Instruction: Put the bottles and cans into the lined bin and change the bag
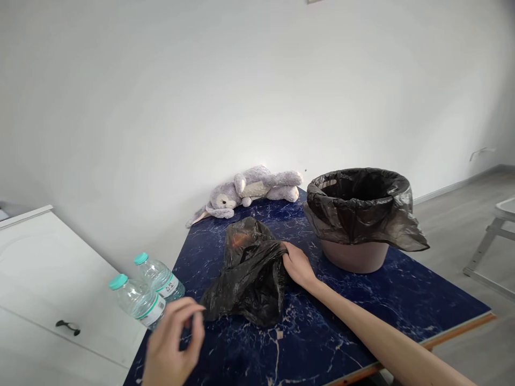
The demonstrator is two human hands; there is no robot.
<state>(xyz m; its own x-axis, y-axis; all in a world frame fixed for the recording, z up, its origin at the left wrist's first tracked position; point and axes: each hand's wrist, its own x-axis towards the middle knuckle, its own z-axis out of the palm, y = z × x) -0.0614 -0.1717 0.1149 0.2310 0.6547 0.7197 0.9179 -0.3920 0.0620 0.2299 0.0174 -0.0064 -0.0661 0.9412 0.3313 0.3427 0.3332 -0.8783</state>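
Observation:
A black plastic bag [257, 284] lies crumpled on the dark blue marbled table, with something orange faintly showing through its far end. My right hand [298, 265] is closed on a gathered part of the bag at its right side. In front of the bag's left corner, my left hand [175, 338] is raised, slightly blurred, its fingers curled and the thumb a little apart from the index finger. Nothing shows between those fingers; whether the fingertips touch the bag is unclear. Two clear water bottles [139, 303] with turquoise caps stand just beyond my left hand.
A pinkish bin [354, 257] lined with a black bag [362, 214] stands at the table's right. Against the wall, a grey plush toy [253, 187] lies on the table [322, 332]. A white cabinet [60, 284] is at left, a folding metal frame [488, 246] at far right.

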